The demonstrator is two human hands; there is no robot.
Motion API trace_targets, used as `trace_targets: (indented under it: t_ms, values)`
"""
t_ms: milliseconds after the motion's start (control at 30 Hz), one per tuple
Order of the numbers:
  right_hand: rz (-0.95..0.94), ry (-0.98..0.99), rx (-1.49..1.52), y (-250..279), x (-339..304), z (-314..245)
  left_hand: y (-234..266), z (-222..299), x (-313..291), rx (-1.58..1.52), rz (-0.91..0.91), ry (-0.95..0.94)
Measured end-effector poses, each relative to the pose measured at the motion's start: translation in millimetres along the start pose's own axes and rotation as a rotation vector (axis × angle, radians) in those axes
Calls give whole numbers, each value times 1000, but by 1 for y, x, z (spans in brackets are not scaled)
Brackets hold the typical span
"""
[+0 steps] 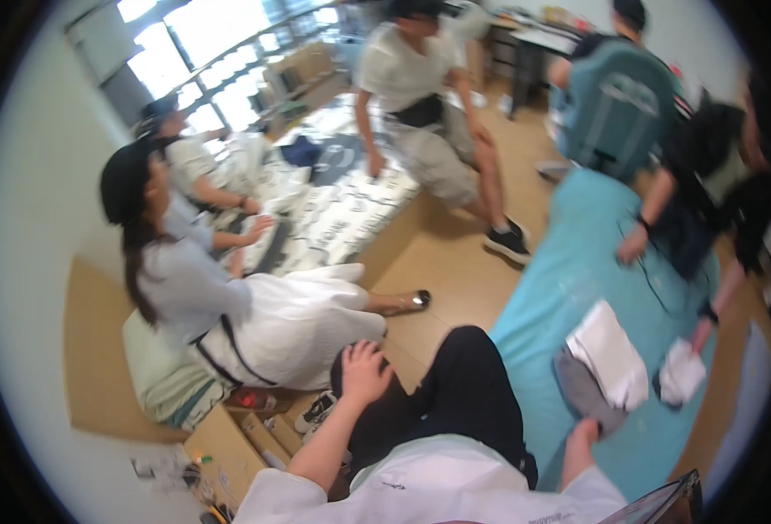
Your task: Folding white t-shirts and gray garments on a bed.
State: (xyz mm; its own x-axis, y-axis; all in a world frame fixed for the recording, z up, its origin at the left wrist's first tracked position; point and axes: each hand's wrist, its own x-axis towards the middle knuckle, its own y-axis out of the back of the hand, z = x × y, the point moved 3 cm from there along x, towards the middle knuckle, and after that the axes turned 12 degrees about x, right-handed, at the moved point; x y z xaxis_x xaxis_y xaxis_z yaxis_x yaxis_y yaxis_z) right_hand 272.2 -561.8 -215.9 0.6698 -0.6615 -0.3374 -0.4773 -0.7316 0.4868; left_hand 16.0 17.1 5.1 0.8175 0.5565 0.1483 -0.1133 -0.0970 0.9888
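Note:
My left hand rests on my left knee, its fingers spread over the black trousers. Nothing is in it. On the light blue bed sheet at my right, my right hand meets the lower end of a folded grey cloth; its fingers are mostly hidden there. A folded white cloth lies over part of the grey one. Farther right, another person's hand holds a bunched white cloth.
People sit on a patterned bed at the left and far middle. A blue chair with a seated person stands at the back right. A dark cable lies on the blue sheet. A wooden drawer cabinet stands at my left.

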Motion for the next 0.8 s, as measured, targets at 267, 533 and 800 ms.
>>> trace_targets:
  t_ms: [267, 533, 800]
  values:
    - [-66, 426, -674, -59, -90, -33, 2, -2, 8, 0, 8, -13]
    - [-1058, -192, 127, -56, -143, -139, -1, 12, 6, -31, -64, -19]
    - [-446, 1071, 236, -20, -139, -360, 2, 12, 4, -30, -75, 11]
